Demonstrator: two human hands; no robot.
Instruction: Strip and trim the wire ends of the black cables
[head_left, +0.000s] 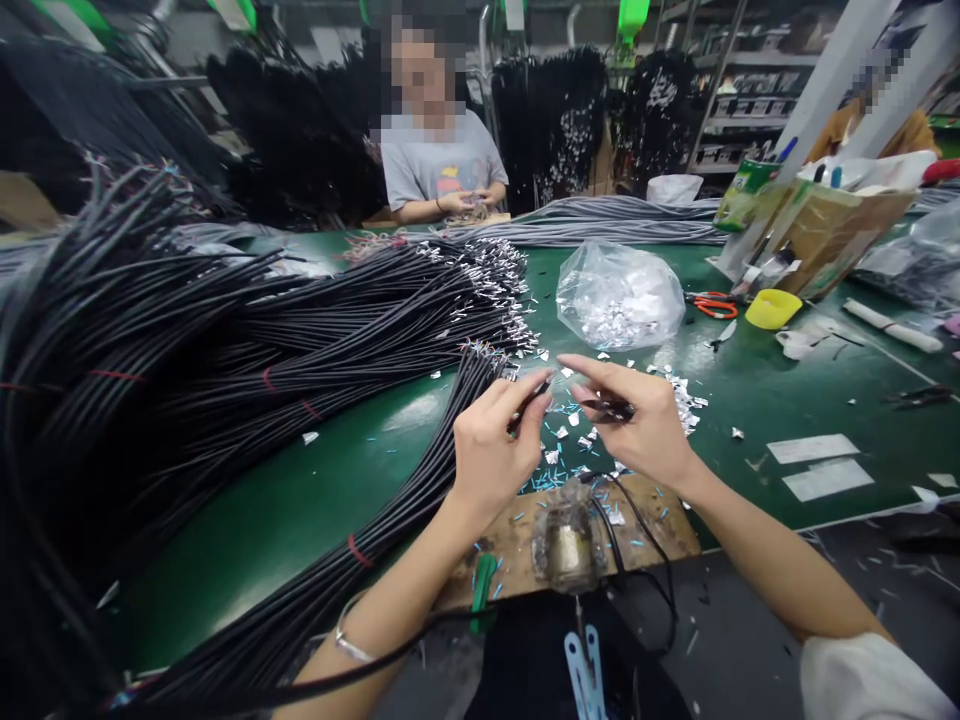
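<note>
Now | left hand [491, 445] pinches black cable [525, 400] | right hand [645, 425] grips dark tool [609, 408] | green table [300, 500]

- A cable-assembly workshop, a factory floor.
- Left of the fingers [525, 395], heaps of black cables [225, 340] sprawl over the green bench [757, 390].
- Beyond them, a bag of metal clips [619, 300].
- Farther back, a co-worker [442, 150], hanging cable bundles [555, 120], and shelving [750, 90].

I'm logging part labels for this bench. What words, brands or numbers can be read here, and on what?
None can be read.
Green packet: print blurred.
Co-worker's grey shirt: a coloured graphic, no legible letters.
White slips on the green table: look blank.
Shelf boxes: too small to read.
</note>
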